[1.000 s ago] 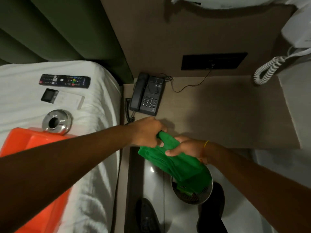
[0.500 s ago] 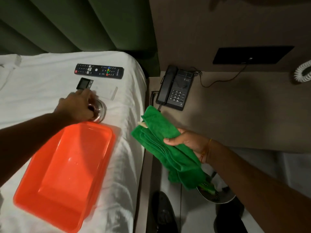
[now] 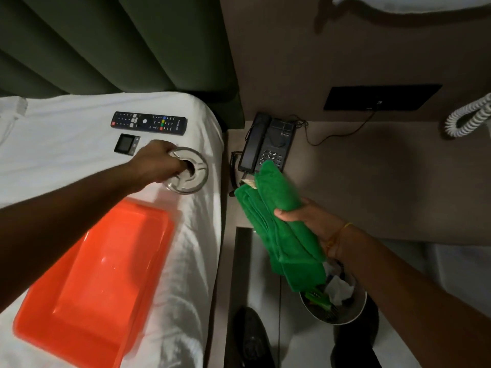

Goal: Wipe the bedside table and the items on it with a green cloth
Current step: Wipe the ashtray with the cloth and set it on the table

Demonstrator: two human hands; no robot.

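On the white bed (image 3: 66, 144), near its right edge, an orange plastic tub (image 3: 87, 274) stands with nothing in it. Just beyond the tub's far corner sits a round metal ashtray (image 3: 195, 170); the left hand (image 3: 156, 166) has its grip on it, fingers dipped into the centre hole and closed over the rim. Beyond that lie a small white remote with a dark screen (image 3: 127, 144) and a long black TV remote (image 3: 148, 122); the print at its end is too small to read.

The right hand (image 3: 310, 221) holds the folded green cloth (image 3: 279, 213), thumb pressed over the folds, at the front left corner of the worktop (image 3: 372, 181). The cloth's top end overlaps the black telephone (image 3: 268, 142), which stands at the worktop's left edge; its small logo cannot be read. The cloth's lower end hangs over a round bin (image 3: 353, 312) on the floor, holding crumpled white paper and something green.
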